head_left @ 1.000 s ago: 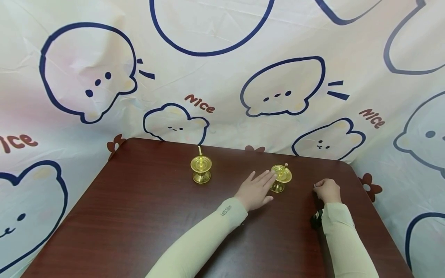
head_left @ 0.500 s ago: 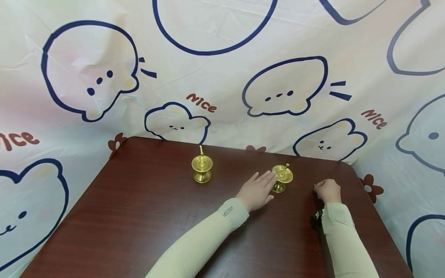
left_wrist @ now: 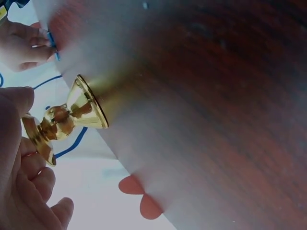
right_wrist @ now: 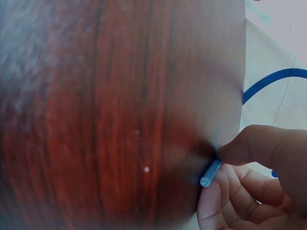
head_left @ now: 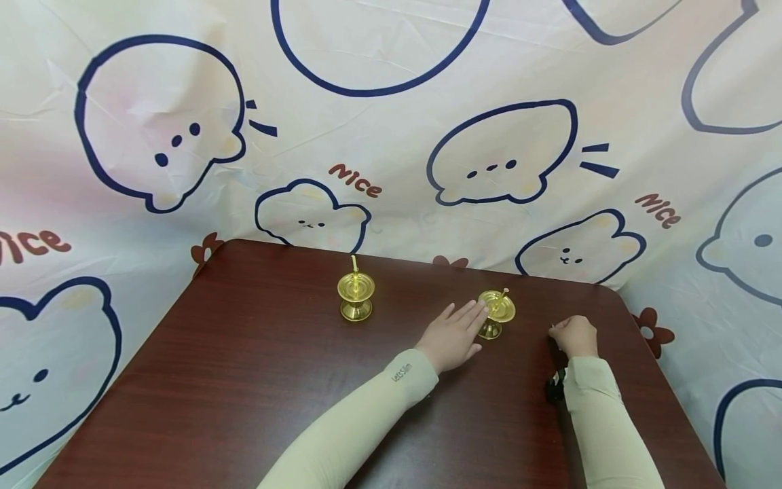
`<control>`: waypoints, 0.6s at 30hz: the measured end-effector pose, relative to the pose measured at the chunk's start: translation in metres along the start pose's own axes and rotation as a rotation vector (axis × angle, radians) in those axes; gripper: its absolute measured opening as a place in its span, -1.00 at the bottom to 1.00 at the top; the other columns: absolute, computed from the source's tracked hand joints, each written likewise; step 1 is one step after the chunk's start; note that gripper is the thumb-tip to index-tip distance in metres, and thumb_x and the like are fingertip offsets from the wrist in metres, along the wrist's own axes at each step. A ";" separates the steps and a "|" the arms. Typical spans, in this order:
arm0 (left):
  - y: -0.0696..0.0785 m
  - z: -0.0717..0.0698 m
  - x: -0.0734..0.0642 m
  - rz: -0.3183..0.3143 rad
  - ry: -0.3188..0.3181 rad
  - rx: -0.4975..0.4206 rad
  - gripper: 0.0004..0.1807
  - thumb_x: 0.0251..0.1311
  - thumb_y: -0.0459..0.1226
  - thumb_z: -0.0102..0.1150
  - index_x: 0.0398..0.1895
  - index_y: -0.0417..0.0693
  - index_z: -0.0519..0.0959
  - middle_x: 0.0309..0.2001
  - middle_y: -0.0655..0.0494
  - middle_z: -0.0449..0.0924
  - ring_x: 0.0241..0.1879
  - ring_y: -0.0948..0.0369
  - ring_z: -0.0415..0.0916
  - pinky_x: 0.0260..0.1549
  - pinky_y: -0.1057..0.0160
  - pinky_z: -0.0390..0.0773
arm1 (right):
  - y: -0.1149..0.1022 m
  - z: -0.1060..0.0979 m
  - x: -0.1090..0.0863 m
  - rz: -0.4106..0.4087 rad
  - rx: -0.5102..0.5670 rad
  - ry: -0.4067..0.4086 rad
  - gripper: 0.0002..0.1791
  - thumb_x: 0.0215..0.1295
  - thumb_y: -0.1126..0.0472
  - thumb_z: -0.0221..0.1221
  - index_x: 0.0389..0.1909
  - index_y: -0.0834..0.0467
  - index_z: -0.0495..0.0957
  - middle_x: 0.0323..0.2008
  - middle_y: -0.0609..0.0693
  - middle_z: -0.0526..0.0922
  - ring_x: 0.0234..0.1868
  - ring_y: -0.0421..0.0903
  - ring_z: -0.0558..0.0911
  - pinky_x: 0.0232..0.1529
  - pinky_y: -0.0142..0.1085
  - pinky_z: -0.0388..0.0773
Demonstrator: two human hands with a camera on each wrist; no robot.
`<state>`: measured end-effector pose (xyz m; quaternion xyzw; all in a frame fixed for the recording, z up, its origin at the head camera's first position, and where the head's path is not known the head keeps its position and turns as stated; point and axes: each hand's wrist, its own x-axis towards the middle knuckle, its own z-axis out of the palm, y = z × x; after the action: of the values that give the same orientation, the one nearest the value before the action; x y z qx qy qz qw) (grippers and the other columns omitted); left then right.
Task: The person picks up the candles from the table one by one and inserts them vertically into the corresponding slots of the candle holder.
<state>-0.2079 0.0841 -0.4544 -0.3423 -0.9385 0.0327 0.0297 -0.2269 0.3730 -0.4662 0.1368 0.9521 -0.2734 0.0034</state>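
1. Slightly leftward shifted the right hand (head_left: 577,336) since the earlier frame, thumb and fingers pinching a blue rod (right_wrist: 211,173), mostly hidden.
2. Left hand (head_left: 449,337), fingers extended, partly covered one brass lamp (head_left: 501,310) between the hands, probably touching it.
3. Another lamp (head_left: 356,288) stood well left.

Head cam fwd/down; wrist cams close.
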 end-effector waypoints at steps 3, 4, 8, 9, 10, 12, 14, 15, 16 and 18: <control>0.000 -0.002 -0.001 0.001 -0.002 0.003 -0.22 0.53 0.12 -0.13 0.66 0.07 -0.06 0.64 0.20 -0.15 0.60 0.27 -0.18 0.52 0.12 -0.01 | 0.000 0.000 0.000 -0.008 -0.005 -0.003 -0.67 0.27 0.29 0.14 -0.69 0.28 0.59 -0.76 -0.06 0.53 -0.62 -0.05 0.49 -0.52 -0.22 0.44; 0.000 -0.002 -0.001 0.001 -0.002 0.002 -0.22 0.53 0.12 -0.13 0.66 0.07 -0.06 0.64 0.20 -0.15 0.60 0.27 -0.18 0.52 0.12 -0.02 | 0.000 0.000 0.000 -0.010 -0.006 -0.004 -0.67 0.27 0.29 0.14 -0.69 0.28 0.59 -0.75 -0.06 0.54 -0.61 -0.05 0.50 -0.52 -0.22 0.45; 0.000 -0.002 -0.001 -0.003 -0.001 0.001 -0.23 0.54 0.12 -0.13 0.66 0.08 -0.04 0.64 0.21 -0.14 0.60 0.27 -0.18 0.53 0.14 -0.04 | 0.001 0.000 0.000 -0.012 -0.001 -0.007 -0.68 0.28 0.29 0.14 -0.67 0.28 0.59 -0.73 -0.05 0.55 -0.59 -0.04 0.49 -0.50 -0.21 0.44; 0.000 -0.003 -0.001 -0.003 -0.002 0.000 -0.23 0.54 0.12 -0.13 0.66 0.08 -0.04 0.64 0.21 -0.14 0.60 0.27 -0.18 0.53 0.14 -0.05 | 0.001 0.000 -0.001 -0.012 0.001 -0.008 -0.68 0.28 0.29 0.14 -0.67 0.28 0.59 -0.73 -0.05 0.54 -0.59 -0.04 0.49 -0.50 -0.22 0.44; 0.000 -0.003 -0.001 -0.004 -0.003 -0.001 -0.23 0.54 0.12 -0.14 0.66 0.08 -0.04 0.64 0.21 -0.14 0.60 0.27 -0.18 0.53 0.14 -0.06 | 0.001 0.000 -0.001 -0.013 0.004 -0.008 -0.67 0.29 0.29 0.14 -0.67 0.28 0.59 -0.73 -0.05 0.54 -0.59 -0.04 0.49 -0.51 -0.22 0.43; 0.000 -0.003 -0.001 -0.004 -0.004 -0.003 -0.23 0.54 0.12 -0.14 0.66 0.08 -0.05 0.64 0.21 -0.14 0.60 0.26 -0.19 0.53 0.13 -0.06 | 0.001 0.000 -0.002 -0.013 0.009 -0.007 -0.68 0.30 0.29 0.14 -0.66 0.28 0.59 -0.73 -0.05 0.54 -0.59 -0.04 0.48 -0.51 -0.22 0.41; 0.000 -0.003 -0.001 -0.004 -0.004 -0.003 -0.23 0.54 0.12 -0.14 0.66 0.08 -0.05 0.64 0.21 -0.14 0.60 0.26 -0.19 0.53 0.13 -0.06 | 0.000 0.000 -0.003 -0.013 0.018 -0.001 -0.69 0.30 0.28 0.15 -0.64 0.28 0.60 -0.71 -0.05 0.55 -0.58 -0.04 0.48 -0.52 -0.23 0.41; 0.000 -0.003 -0.001 -0.003 -0.004 -0.004 -0.23 0.54 0.12 -0.13 0.66 0.08 -0.05 0.64 0.21 -0.14 0.60 0.26 -0.19 0.53 0.13 -0.06 | 0.000 0.000 -0.003 -0.013 0.023 0.002 -0.69 0.31 0.28 0.15 -0.63 0.28 0.60 -0.70 -0.05 0.56 -0.58 -0.04 0.48 -0.53 -0.23 0.41; 0.000 -0.002 -0.001 -0.003 -0.003 -0.005 -0.23 0.54 0.12 -0.13 0.66 0.08 -0.05 0.64 0.21 -0.14 0.60 0.26 -0.19 0.53 0.13 -0.06 | 0.001 0.000 -0.004 -0.013 0.027 0.003 -0.69 0.32 0.28 0.15 -0.61 0.29 0.62 -0.70 -0.04 0.56 -0.58 -0.05 0.49 -0.53 -0.24 0.41; 0.000 -0.002 0.000 -0.004 -0.005 -0.007 -0.23 0.54 0.12 -0.13 0.66 0.08 -0.05 0.64 0.21 -0.14 0.60 0.26 -0.19 0.53 0.12 -0.05 | 0.001 0.000 -0.005 -0.014 0.040 0.005 -0.70 0.34 0.27 0.15 -0.56 0.32 0.64 -0.68 -0.03 0.58 -0.58 -0.05 0.50 -0.54 -0.24 0.43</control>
<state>-0.2073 0.0842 -0.4521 -0.3405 -0.9394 0.0303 0.0264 -0.2219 0.3722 -0.4665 0.1308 0.9475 -0.2919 -0.0036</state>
